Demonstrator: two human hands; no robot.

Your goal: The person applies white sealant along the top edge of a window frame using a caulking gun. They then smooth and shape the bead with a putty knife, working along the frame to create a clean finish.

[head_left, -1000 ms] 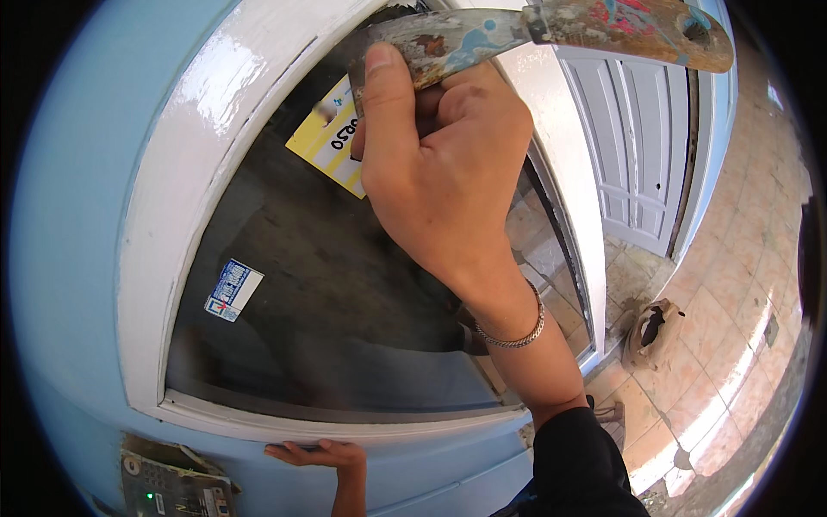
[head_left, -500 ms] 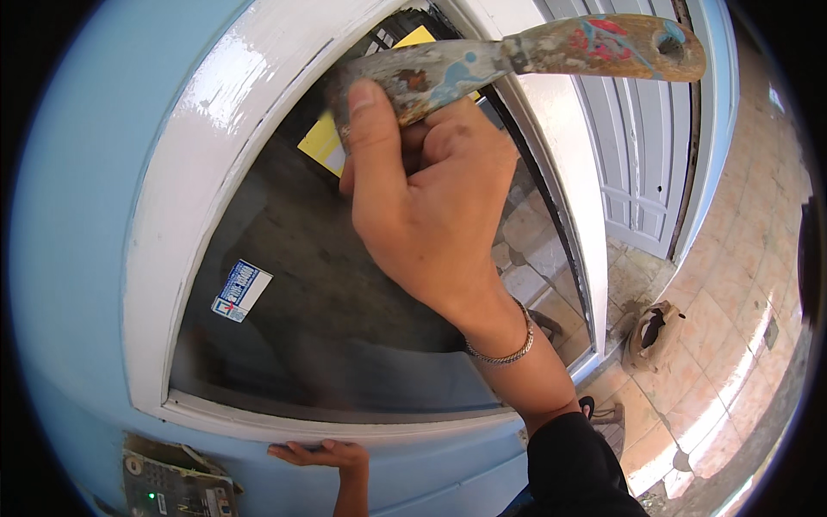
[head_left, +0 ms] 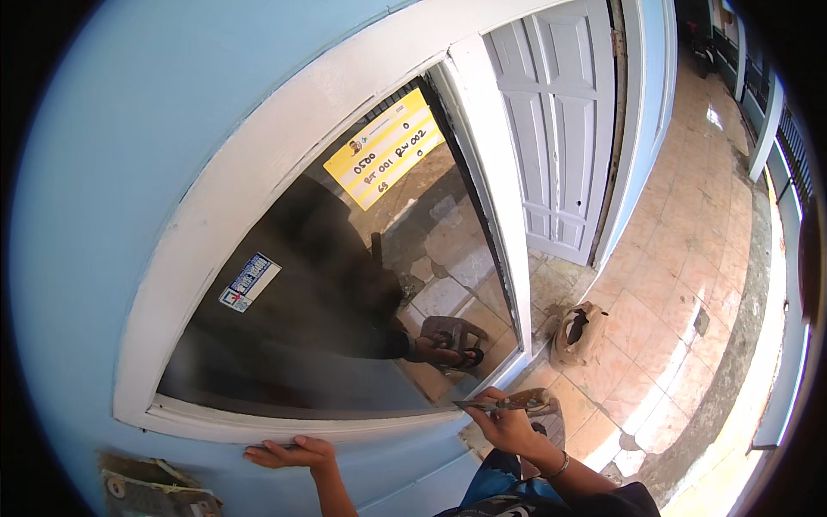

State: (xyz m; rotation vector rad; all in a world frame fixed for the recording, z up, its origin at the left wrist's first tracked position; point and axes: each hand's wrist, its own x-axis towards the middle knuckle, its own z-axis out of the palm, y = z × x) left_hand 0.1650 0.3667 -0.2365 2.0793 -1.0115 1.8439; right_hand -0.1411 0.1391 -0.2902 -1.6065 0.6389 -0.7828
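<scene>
My right hand (head_left: 510, 429) is closed round a paint-stained scraper (head_left: 534, 400) with a wooden handle. Its narrow blade points left, close to the lower right corner of the white window frame (head_left: 194, 417); whether it touches the frame I cannot tell. Under the bottom rail, further left, my left hand (head_left: 297, 453) lies palm up with fingers stretched out, holding nothing. Dark glass (head_left: 293, 345) fills the frame and reflects my legs and the floor. On the pane are a small blue and white sticker (head_left: 250, 283) and a yellow sheet (head_left: 385, 148).
Below the window at the left, an electric meter (head_left: 159, 493) sits in a recess of the light blue wall (head_left: 86, 258). A grey panelled door (head_left: 556, 129) stands to the right. A torn brown bag-like thing (head_left: 579, 334) rests on the tiled floor (head_left: 663, 250).
My right hand with the scraper has gone from high before the glass, near the yellow sheet, down to the frame's lower right corner. My left hand stays under the bottom rail.
</scene>
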